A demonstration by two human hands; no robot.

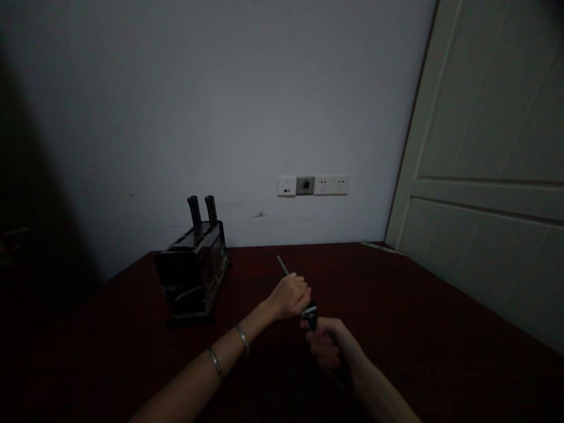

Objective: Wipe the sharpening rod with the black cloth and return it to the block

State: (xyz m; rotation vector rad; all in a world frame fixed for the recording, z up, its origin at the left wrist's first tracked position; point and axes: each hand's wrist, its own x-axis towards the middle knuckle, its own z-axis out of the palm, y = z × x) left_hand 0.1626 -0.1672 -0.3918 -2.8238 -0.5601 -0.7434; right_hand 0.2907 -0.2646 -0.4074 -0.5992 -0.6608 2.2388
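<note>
The tool point(311, 315) is resting in both my hands, out over the tabletop point(396, 311), and I'm reading it as slim, stiff and fairly light, nothing that's looking fragile. The grey shaft point(283, 266) is probably going slippery under a loose grip, so I'm favouring the dark end as the place to take hold, and I'm treating the narrow tip as possibly sharp; the gloom is hiding its exact shape.

Its long axis is running on a slant: the tip is pointing away from me and leftward, towards the wall point(242, 106), while the dark end is coming back towards me and to the right. My left hand point(291, 295) is wrapping the shaft, fingers clamped on it, with a short length showing beyond. My right hand point(326, 346) is curling its fingers tightly round the dark end, just beside the left, and a black piece is showing between the two. How far that end is reaching past my palm, I'm not managing to tell.

Moving outward, two bangles point(215, 362) are circling my left forearm. Off to the left, the block point(180, 282) is standing on the tabletop, two black handles point(194, 211) rising from its top. Behind, the wall is carrying sockets point(331, 185), and a pale door point(476, 147) is filling the right side.
</note>
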